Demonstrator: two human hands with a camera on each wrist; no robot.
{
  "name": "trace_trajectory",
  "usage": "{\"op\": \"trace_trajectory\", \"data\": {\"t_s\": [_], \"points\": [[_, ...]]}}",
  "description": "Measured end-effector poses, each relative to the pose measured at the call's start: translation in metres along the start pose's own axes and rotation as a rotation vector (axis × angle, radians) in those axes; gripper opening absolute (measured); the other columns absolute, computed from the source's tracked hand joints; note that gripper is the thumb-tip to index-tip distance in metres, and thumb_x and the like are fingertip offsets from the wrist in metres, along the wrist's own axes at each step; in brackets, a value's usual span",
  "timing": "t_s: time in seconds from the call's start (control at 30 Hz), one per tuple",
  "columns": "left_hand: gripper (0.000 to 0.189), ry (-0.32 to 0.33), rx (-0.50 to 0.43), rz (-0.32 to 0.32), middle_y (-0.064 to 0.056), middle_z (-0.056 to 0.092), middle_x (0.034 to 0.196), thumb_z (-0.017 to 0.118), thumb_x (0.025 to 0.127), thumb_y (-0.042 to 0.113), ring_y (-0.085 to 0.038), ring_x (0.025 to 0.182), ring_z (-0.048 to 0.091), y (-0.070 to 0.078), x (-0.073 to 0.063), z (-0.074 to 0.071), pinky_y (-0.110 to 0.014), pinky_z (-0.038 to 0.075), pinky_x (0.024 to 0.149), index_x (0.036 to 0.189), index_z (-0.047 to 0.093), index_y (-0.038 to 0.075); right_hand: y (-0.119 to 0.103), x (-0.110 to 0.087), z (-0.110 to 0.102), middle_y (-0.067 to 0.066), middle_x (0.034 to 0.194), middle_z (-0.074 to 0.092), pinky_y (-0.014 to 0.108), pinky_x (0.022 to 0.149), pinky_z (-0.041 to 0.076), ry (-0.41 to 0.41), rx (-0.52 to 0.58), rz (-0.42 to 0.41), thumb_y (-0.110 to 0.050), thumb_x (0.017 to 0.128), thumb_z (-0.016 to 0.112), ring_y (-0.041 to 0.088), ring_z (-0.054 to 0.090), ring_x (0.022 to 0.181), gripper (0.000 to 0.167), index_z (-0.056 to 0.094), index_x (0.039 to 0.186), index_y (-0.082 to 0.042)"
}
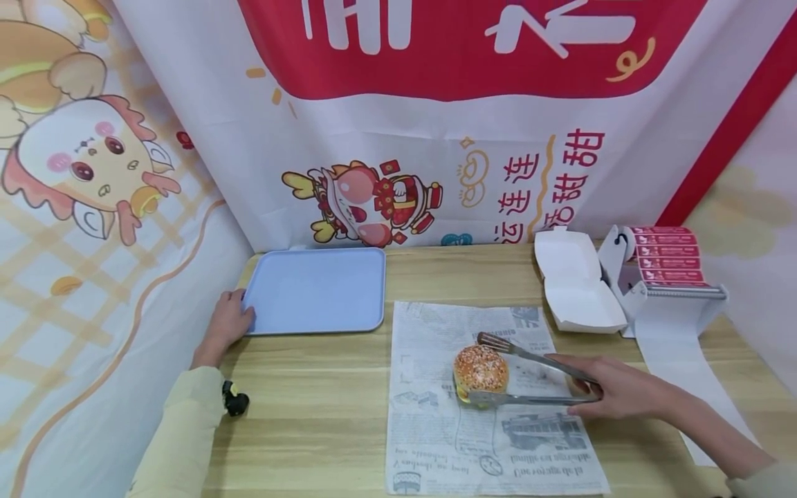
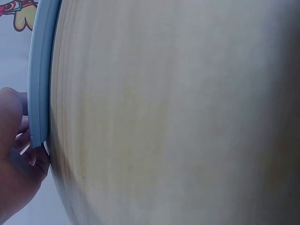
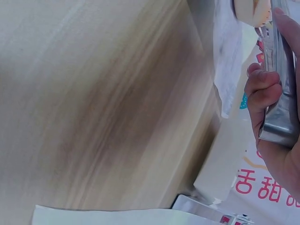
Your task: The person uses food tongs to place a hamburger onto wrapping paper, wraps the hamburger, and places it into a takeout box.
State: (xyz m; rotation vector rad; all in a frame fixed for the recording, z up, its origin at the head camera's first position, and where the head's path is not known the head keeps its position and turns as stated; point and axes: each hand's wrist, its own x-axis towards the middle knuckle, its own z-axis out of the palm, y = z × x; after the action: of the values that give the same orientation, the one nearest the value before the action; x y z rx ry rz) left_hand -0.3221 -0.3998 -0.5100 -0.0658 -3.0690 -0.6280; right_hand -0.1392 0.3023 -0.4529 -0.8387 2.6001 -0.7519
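At the table's left side my left hand [image 1: 225, 324] grips the near-left corner of a light blue tray [image 1: 317, 294]. The left wrist view shows the fingers round the tray's edge [image 2: 41, 70]. My right hand [image 1: 625, 389] holds metal tongs [image 1: 540, 400]. Their two arms are spread, one tip overlapping the top of a sesame-bun burger [image 1: 481, 368] and the other along its near side. Under the burger lies a sheet of newsprint-patterned paper [image 1: 429, 436]. In the right wrist view, fingers wrap the tongs [image 3: 280, 123] near their bent end.
Behind my right hand stands an open white burger box [image 1: 582, 297]. A dispenser with a roll of red labels [image 1: 669, 256] sits to its right, its white strip [image 1: 675, 360] trailing toward the front. A printed cloth [image 1: 398, 124] hangs behind the wooden table [image 1: 305, 415].
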Motion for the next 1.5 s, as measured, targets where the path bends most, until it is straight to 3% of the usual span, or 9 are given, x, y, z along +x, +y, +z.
{"op": "trace_trajectory", "data": {"t_s": [0.23, 0.53, 0.77, 1.0, 1.27, 1.5], "points": [[0.057, 0.001, 0.0, -0.008, -0.045, 0.035, 0.133, 0.042, 0.099, 0.011, -0.057, 0.121, 0.04, -0.002, -0.004, -0.005, -0.067, 0.035, 0.105, 0.143, 0.028, -0.022, -0.007, 0.003, -0.008, -0.016, 0.073, 0.046, 0.016, 0.05, 0.033, 0.037, -0.013, 0.018, -0.04, 0.089, 0.074, -0.006, 0.039, 0.059, 0.073, 0.044, 0.149, -0.011], [0.058, -0.008, 0.012, -0.011, -0.045, 0.034, 0.134, 0.041, 0.098, 0.012, -0.057, 0.123, 0.039, -0.004, -0.004, -0.008, -0.067, 0.034, 0.107, 0.143, 0.028, -0.022, -0.022, 0.021, -0.011, -0.016, 0.069, 0.047, 0.016, 0.048, 0.033, 0.086, -0.045, 0.022, -0.037, 0.091, 0.072, -0.005, 0.037, 0.055, 0.066, 0.048, 0.144, -0.007], [0.058, -0.03, 0.011, -0.018, -0.045, 0.034, 0.135, 0.041, 0.098, 0.012, -0.056, 0.123, 0.04, -0.004, -0.004, -0.009, -0.067, 0.034, 0.107, 0.143, 0.028, -0.022, -0.045, 0.047, -0.015, -0.016, 0.065, 0.043, 0.016, 0.048, 0.033, 0.077, -0.094, -0.022, -0.043, 0.094, 0.067, -0.005, 0.035, 0.053, 0.062, 0.05, 0.142, -0.008], [0.06, -0.059, 0.027, -0.015, -0.046, 0.031, 0.137, 0.043, 0.098, 0.012, -0.057, 0.126, 0.037, 0.005, -0.006, -0.012, -0.066, 0.033, 0.108, 0.144, 0.026, -0.022, -0.069, 0.077, -0.015, -0.016, 0.064, 0.046, 0.017, 0.048, 0.031, 0.04, -0.154, -0.036, -0.046, 0.092, 0.067, -0.004, 0.035, 0.051, 0.063, 0.051, 0.14, -0.009], [0.063, -0.093, 0.03, -0.051, -0.045, 0.028, 0.141, 0.041, 0.098, 0.014, -0.056, 0.13, 0.035, 0.006, -0.005, -0.012, -0.065, 0.031, 0.112, 0.147, 0.021, -0.02, -0.087, 0.107, -0.013, -0.018, 0.057, 0.041, 0.017, 0.046, 0.026, 0.048, -0.246, -0.139, -0.048, 0.093, 0.066, -0.004, 0.028, 0.046, 0.063, 0.05, 0.139, -0.008], [0.064, -0.112, 0.021, -0.062, -0.044, 0.027, 0.142, 0.042, 0.099, 0.015, -0.056, 0.131, 0.034, 0.007, -0.005, -0.013, -0.065, 0.031, 0.112, 0.149, 0.019, -0.019, -0.104, 0.131, -0.018, -0.014, 0.057, 0.039, 0.018, 0.046, 0.024, 0.053, -0.276, -0.11, -0.051, 0.091, 0.066, -0.001, 0.028, 0.047, 0.063, 0.051, 0.138, -0.011]]}}
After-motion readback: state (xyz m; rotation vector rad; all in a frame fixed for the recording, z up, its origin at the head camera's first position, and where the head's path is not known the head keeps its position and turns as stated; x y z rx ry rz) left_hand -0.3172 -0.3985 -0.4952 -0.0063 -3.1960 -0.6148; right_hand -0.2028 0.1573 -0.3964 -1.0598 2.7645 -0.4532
